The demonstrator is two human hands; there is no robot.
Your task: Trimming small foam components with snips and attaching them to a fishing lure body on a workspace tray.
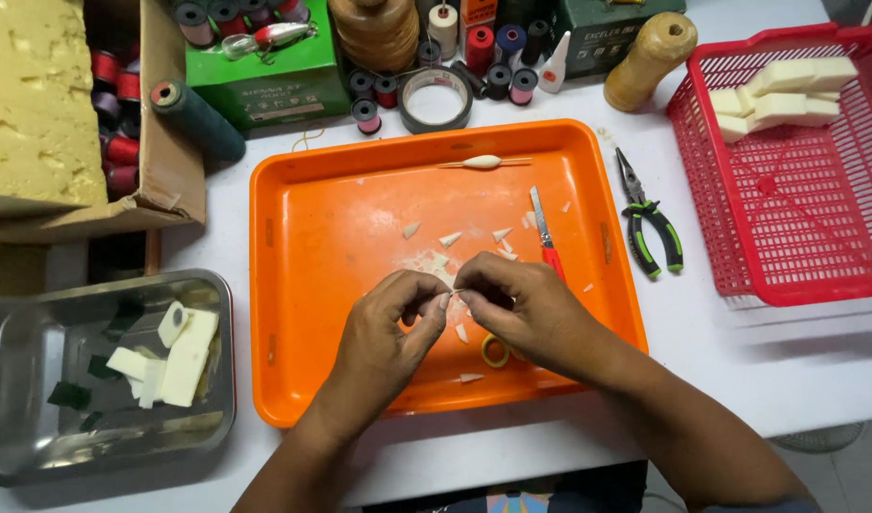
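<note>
My left hand [393,328] and my right hand [521,304] meet over the orange tray [303,285], fingertips pinching a small white piece [454,294] between them. Small white shavings [450,239] lie scattered on the tray just beyond my fingers. A red-handled craft knife [546,237] lies right of the shavings. A finished white float on a thin stick [483,162] rests near the tray's far edge. A small yellow ring [494,351] lies under my right wrist.
Green-handled pliers [650,223] lie right of the tray. A red basket [806,190] holds white foam blocks [778,95]. A steel tray [37,380] at left holds white and green offcuts. Thread spools [493,57], a tape roll [436,100] and boxes [265,76] line the back.
</note>
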